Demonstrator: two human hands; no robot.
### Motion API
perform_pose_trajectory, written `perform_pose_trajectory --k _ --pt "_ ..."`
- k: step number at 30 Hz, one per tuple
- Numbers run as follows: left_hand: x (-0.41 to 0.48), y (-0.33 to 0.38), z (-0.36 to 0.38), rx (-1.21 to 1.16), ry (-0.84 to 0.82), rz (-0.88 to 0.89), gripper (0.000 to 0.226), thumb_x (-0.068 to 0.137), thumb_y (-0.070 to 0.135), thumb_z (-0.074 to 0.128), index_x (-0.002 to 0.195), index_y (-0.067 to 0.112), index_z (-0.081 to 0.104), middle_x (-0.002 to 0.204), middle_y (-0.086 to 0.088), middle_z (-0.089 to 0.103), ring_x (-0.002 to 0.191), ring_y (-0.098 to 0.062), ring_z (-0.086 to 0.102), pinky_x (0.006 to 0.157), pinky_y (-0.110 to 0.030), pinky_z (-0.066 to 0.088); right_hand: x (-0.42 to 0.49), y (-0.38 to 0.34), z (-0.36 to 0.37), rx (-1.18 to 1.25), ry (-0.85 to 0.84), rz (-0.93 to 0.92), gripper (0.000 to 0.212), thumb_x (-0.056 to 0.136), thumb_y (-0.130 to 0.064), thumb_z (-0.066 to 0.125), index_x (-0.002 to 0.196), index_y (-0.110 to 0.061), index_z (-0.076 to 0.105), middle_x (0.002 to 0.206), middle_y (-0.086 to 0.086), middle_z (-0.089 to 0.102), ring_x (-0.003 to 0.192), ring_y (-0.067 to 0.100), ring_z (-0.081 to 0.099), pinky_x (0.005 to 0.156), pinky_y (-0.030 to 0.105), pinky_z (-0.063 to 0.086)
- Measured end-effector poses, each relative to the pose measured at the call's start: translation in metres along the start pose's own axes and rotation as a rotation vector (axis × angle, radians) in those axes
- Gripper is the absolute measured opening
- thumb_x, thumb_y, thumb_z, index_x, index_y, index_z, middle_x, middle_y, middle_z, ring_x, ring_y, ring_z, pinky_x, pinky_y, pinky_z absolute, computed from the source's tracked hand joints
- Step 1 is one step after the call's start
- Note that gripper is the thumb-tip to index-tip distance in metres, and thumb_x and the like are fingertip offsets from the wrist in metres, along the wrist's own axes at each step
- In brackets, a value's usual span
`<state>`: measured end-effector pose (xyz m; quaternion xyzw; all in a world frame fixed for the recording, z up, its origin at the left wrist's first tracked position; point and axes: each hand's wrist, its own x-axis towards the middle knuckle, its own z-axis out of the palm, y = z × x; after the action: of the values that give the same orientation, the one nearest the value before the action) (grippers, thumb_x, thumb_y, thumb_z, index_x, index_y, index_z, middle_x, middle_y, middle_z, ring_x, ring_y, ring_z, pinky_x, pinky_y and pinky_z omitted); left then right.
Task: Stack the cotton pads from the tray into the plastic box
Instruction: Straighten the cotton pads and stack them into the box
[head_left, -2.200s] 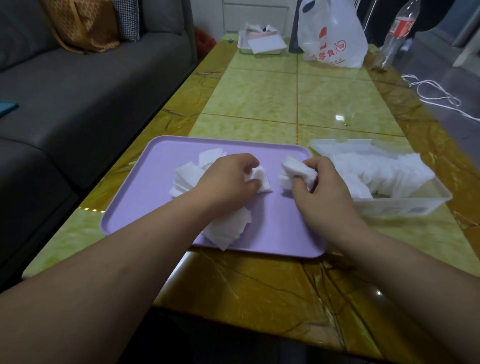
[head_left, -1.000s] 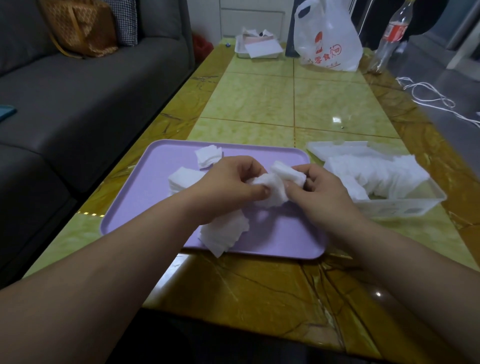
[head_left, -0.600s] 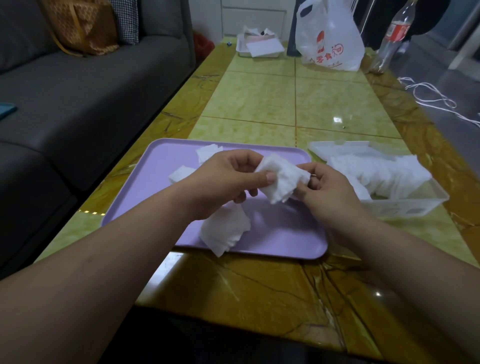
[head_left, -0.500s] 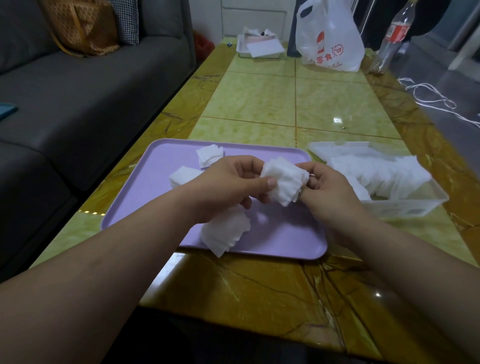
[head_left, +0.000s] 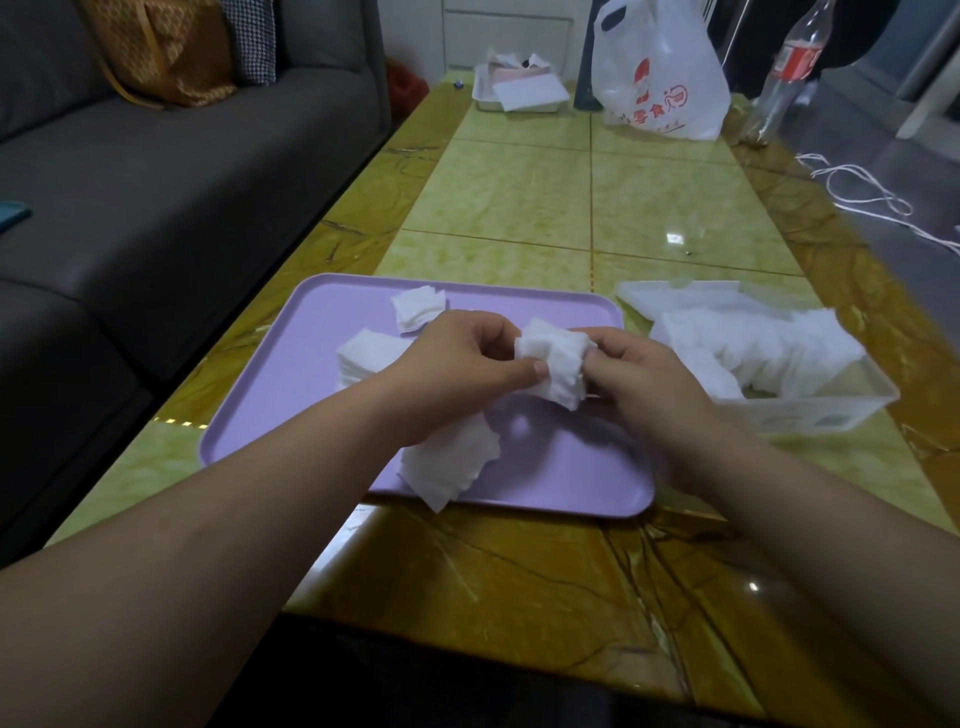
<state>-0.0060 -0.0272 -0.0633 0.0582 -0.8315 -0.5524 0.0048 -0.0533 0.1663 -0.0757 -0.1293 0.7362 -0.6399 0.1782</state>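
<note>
Head view. A glossy yellow-green marble-pattern table (head_left: 519, 208) with an amber-veined border is carrying a lilac tray (head_left: 311, 364). Above the tray, the left hand (head_left: 457, 364) and right hand (head_left: 639, 384) are gripping one bundle of cotton pads (head_left: 556, 364) from either side, fingers and thumbs curled round it. Loose pad heaps (head_left: 452, 462) are lying on the tray. Just right of the tray, a clear plastic box (head_left: 810, 415) is holding a row of pads. Left of the tray, a dark grey sofa (head_left: 182, 171) is running alongside. Far beyond the tray, a white shopping bag (head_left: 660, 78) and a bottle (head_left: 784, 67) are standing.
</note>
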Motion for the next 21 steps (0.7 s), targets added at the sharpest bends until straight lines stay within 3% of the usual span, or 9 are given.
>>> perform_pose_trajectory --k 3,5,7,9,10,14,16,19,21 --pt "0.000 0.000 0.001 0.040 0.037 0.014 0.018 0.082 0.022 0.084 0.083 0.010 0.070 0.062 0.008 0.060 0.056 -0.004 0.051 0.053 -0.015 0.041 -0.002 -0.001 -0.001 0.064 -0.057 -0.026 0.034 0.084 -0.036 0.070 0.111 -0.016 0.074 0.107 0.009 0.078 0.105 0.028 0.073 0.091 0.040 0.058" --pt "0.001 0.001 0.001 0.117 0.066 0.034 0.024 0.079 0.025 0.086 0.092 0.015 0.069 0.069 0.006 0.066 0.058 -0.002 0.055 0.056 -0.016 0.044 -0.005 0.002 -0.001 -0.103 -0.049 -0.123 0.034 0.086 -0.022 0.079 0.118 -0.018 0.069 0.108 0.006 0.077 0.106 0.021 0.073 0.093 0.038 0.058" --pt "0.002 0.001 0.000 0.205 0.055 0.043 0.039 0.076 0.029 0.087 0.107 0.024 0.063 0.078 0.005 0.071 0.061 -0.002 0.060 0.057 -0.015 0.047 -0.006 0.002 -0.001 -0.281 -0.027 -0.168 0.035 0.089 -0.004 0.074 0.119 -0.021 0.066 0.108 -0.003 0.076 0.102 0.011 0.072 0.093 0.033 0.058" --pt "0.002 0.000 0.000 0.257 -0.010 0.058 0.054 0.076 0.028 0.087 0.121 0.031 0.058 0.079 0.004 0.070 0.063 -0.001 0.062 0.058 -0.014 0.047 -0.005 0.003 -0.002 -0.380 -0.021 -0.174 0.037 0.090 0.001 0.067 0.117 -0.025 0.066 0.107 -0.007 0.075 0.100 0.009 0.071 0.092 0.030 0.057" --pt "0.002 -0.001 0.001 0.280 -0.042 0.078 0.052 0.077 0.026 0.086 0.123 0.031 0.060 0.076 0.005 0.068 0.062 -0.002 0.061 0.058 -0.015 0.047 -0.005 0.004 -0.002 -0.410 -0.026 -0.173 0.039 0.090 0.001 0.066 0.117 -0.027 0.065 0.107 -0.007 0.073 0.100 0.010 0.070 0.091 0.030 0.056" --pt "0.003 -0.002 0.005 0.332 -0.084 0.153 0.018 0.079 0.024 0.080 0.095 0.025 0.072 0.069 0.007 0.065 0.059 -0.003 0.057 0.059 -0.021 0.043 -0.007 0.003 0.005 -0.384 0.000 -0.130 0.040 0.092 -0.016 0.070 0.129 -0.029 0.059 0.122 -0.012 0.064 0.106 0.006 0.064 0.092 0.024 0.050" --pt "0.002 -0.001 0.008 0.348 -0.076 0.150 0.018 0.080 0.026 0.079 0.095 0.026 0.070 0.071 0.006 0.066 0.061 -0.005 0.059 0.059 -0.021 0.044 -0.009 0.000 0.010 -0.337 0.024 -0.087 0.034 0.099 -0.030 0.062 0.133 -0.028 0.059 0.125 -0.013 0.062 0.108 0.005 0.061 0.093 0.025 0.049" --pt "0.002 -0.001 0.015 0.381 -0.075 0.156 0.023 0.080 0.028 0.080 0.099 0.027 0.068 0.074 0.006 0.066 0.065 -0.006 0.060 0.060 -0.021 0.044 -0.008 0.002 0.014 -0.362 0.049 -0.058 0.033 0.109 -0.024 0.042 0.139 -0.025 0.055 0.133 -0.006 0.061 0.119 0.011 0.057 0.103 0.029 0.046" --pt "0.001 -0.001 0.019 0.400 -0.059 0.180 0.019 0.083 0.027 0.077 0.098 0.027 0.067 0.073 0.006 0.064 0.064 -0.006 0.057 0.060 -0.022 0.041 -0.008 0.001 0.014 -0.366 0.043 -0.050 0.036 0.109 -0.021 0.039 0.142 -0.024 0.052 0.140 -0.005 0.058 0.126 0.012 0.054 0.107 0.028 0.042"
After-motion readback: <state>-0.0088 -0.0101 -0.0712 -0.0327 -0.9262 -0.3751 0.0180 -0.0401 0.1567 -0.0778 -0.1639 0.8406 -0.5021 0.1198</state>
